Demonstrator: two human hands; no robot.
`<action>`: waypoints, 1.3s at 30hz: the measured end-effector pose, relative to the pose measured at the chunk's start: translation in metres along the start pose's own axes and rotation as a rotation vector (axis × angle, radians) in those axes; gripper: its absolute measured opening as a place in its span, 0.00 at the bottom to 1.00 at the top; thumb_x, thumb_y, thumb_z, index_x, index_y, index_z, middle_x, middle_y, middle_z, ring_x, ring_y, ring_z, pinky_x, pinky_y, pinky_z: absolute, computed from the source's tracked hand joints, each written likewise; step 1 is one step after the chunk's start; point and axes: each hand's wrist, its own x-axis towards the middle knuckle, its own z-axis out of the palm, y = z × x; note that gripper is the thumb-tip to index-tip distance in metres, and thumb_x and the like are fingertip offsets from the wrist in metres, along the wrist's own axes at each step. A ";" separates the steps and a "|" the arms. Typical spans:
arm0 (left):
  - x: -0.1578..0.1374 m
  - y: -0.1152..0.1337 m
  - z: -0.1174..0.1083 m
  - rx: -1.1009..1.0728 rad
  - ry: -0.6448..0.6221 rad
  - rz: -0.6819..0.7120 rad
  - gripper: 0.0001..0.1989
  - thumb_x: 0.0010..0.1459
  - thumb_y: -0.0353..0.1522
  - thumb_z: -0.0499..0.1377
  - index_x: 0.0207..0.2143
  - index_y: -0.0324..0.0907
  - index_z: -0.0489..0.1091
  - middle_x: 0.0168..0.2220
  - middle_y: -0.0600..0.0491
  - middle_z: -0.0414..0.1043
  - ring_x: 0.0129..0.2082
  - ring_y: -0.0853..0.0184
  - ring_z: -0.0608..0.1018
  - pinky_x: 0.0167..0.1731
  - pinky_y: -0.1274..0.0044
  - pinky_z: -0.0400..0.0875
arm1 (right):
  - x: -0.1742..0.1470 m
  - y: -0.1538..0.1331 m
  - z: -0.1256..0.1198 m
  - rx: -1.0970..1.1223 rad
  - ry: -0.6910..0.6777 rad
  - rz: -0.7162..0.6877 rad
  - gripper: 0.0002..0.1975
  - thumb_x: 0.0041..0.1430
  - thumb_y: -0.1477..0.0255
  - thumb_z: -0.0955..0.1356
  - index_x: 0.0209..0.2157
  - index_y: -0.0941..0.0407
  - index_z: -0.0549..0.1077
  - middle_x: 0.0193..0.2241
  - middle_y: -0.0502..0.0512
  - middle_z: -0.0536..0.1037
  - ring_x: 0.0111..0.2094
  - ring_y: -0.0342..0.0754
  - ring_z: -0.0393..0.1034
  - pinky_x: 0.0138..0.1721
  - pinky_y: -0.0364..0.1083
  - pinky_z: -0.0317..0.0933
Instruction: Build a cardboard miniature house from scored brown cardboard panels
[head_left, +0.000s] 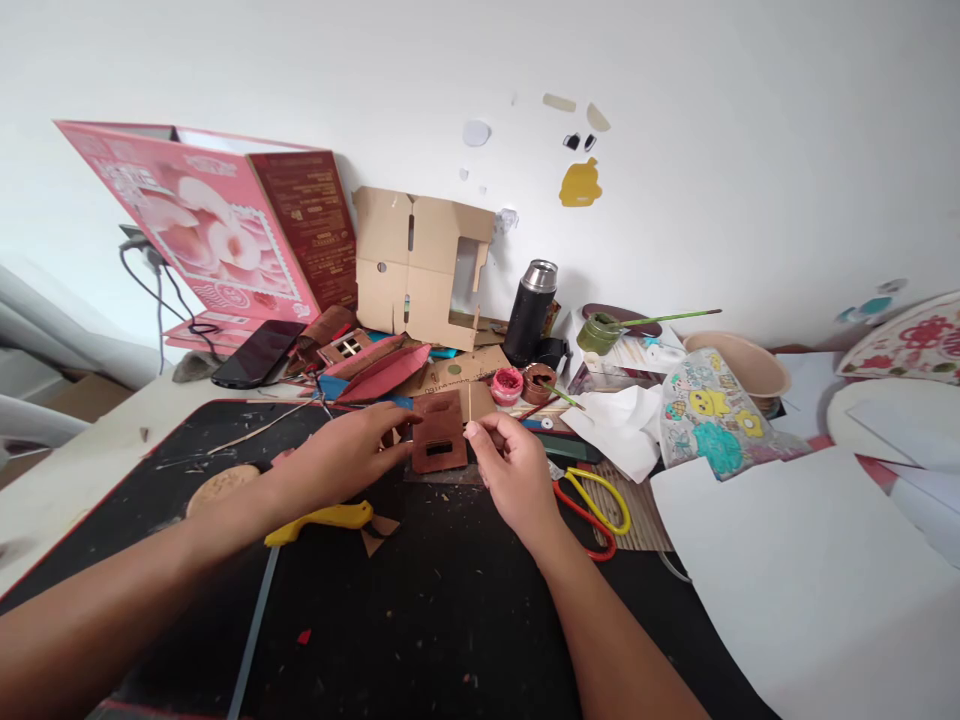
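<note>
1. card [439, 428]: between my hands on the worktop [450, 620], brown all over, slot [440, 447] already cut.
2. left hand [358, 445]: fingers parted at its edge; can't tell if gripping.
3. right hand [517, 475]: pinching a stick [470, 403]; what's left, i can't tell.

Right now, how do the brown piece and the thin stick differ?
The brown piece is broad and dark, with a slot; the thin stick is narrow and pale. The left hand is by the brown piece's edge, while the right hand pinches the thin stick.
</note>
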 end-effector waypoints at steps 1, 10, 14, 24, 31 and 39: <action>0.000 0.001 0.002 0.011 0.010 0.023 0.20 0.68 0.38 0.54 0.57 0.44 0.75 0.50 0.46 0.82 0.45 0.55 0.83 0.45 0.67 0.75 | 0.000 0.000 0.000 -0.013 -0.006 -0.001 0.17 0.69 0.55 0.68 0.33 0.53 0.73 0.19 0.43 0.64 0.19 0.42 0.58 0.24 0.43 0.53; 0.005 0.000 0.014 0.035 -0.011 0.147 0.16 0.71 0.36 0.54 0.54 0.46 0.78 0.53 0.47 0.80 0.53 0.56 0.81 0.53 0.68 0.73 | -0.002 -0.003 0.002 -0.174 -0.054 -0.032 0.16 0.69 0.58 0.66 0.35 0.55 0.76 0.24 0.47 0.71 0.25 0.44 0.63 0.27 0.43 0.55; 0.007 -0.002 0.013 0.019 -0.011 0.108 0.17 0.70 0.37 0.55 0.56 0.46 0.78 0.54 0.46 0.80 0.53 0.54 0.81 0.54 0.66 0.73 | -0.002 -0.003 0.002 -0.225 -0.089 -0.023 0.15 0.69 0.59 0.66 0.36 0.55 0.76 0.24 0.47 0.72 0.25 0.44 0.63 0.28 0.43 0.55; 0.011 0.003 -0.004 -0.095 0.073 -0.024 0.19 0.67 0.42 0.54 0.51 0.43 0.78 0.51 0.47 0.84 0.50 0.54 0.84 0.49 0.68 0.77 | -0.005 -0.014 0.004 -0.619 -0.362 0.080 0.09 0.70 0.69 0.69 0.36 0.54 0.82 0.29 0.51 0.83 0.30 0.47 0.73 0.33 0.44 0.54; 0.012 -0.003 0.000 -0.051 0.088 -0.001 0.19 0.68 0.42 0.55 0.52 0.44 0.78 0.51 0.47 0.84 0.49 0.54 0.84 0.51 0.67 0.76 | -0.005 -0.013 0.006 -0.899 -0.379 0.074 0.11 0.71 0.69 0.68 0.39 0.54 0.83 0.35 0.56 0.86 0.37 0.52 0.80 0.35 0.47 0.53; 0.025 0.000 0.005 0.031 0.003 0.060 0.14 0.67 0.36 0.56 0.48 0.45 0.79 0.50 0.49 0.84 0.48 0.56 0.84 0.47 0.69 0.75 | -0.005 -0.016 0.007 -0.945 -0.391 0.088 0.11 0.72 0.68 0.68 0.39 0.54 0.83 0.37 0.57 0.87 0.39 0.52 0.80 0.35 0.48 0.54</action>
